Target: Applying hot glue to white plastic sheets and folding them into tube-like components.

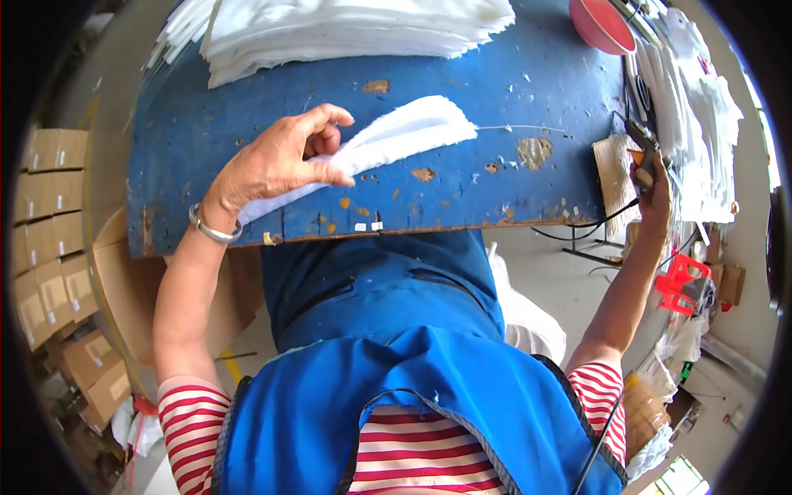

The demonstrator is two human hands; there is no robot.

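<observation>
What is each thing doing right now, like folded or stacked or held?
White pad: folded, lying on the blue table.
Left hand: pinching the pad.
Right hand: gripping a corded tool.
White sheets: stacked.
Red bowl: tilted.

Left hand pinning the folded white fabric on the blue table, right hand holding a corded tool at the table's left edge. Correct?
Not quite. In the head view the right hand holds the corded tool at the blue table's right edge. The left hand does pin the folded white fabric.
</observation>
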